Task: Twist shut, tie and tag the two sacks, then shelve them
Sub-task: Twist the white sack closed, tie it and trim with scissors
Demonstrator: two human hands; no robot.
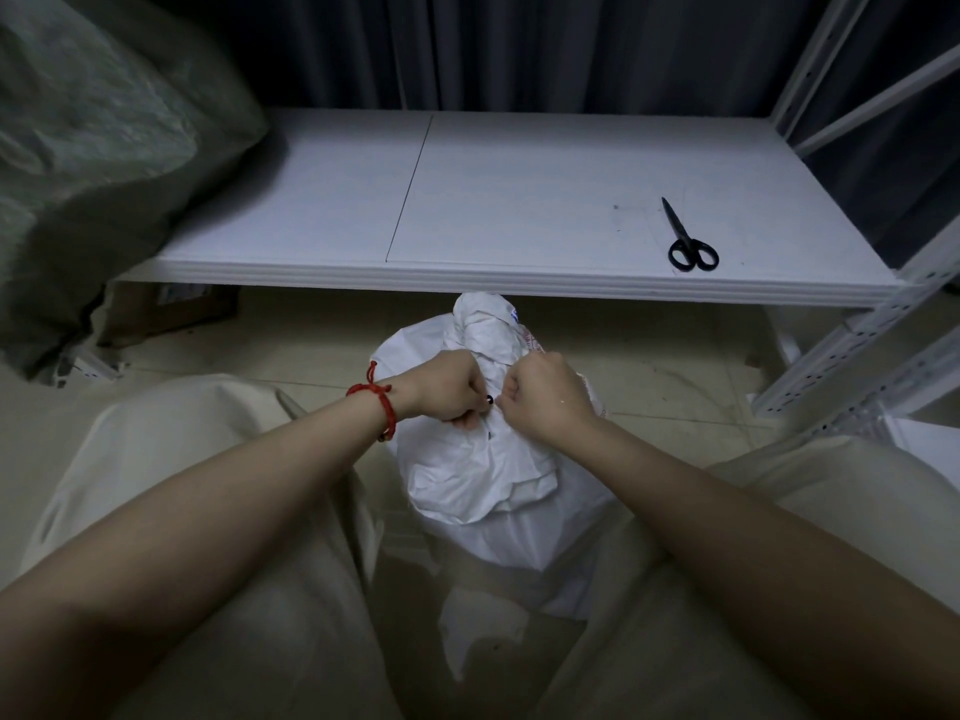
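Left hand (452, 387): fingers curled tight into a fist, knuckles up, pinching gathered material at the neck of the white sack (483, 470). Red cord (382, 402) knotted round that wrist.

Right hand (540, 397): also fisted, thumb tucked in front, gripping the same neck just beside the left hand; the two hands nearly touch. A small dark spot sits between them; too small to tell what it is, or whether a tie runs there.

White sack stands on the floor directly under both hands, between the person's knees. Its twisted top (483, 324) rises just beyond the knuckles.

Shelf board (519, 189): beyond the hands, its front edge just past the sack's top. Scissors (688, 241) lie closed on it, well beyond and to the right of the right hand. Green sack (104, 137) rests on the board far to the left of the left hand. Cardboard box (166, 309) under the board, on that same side.
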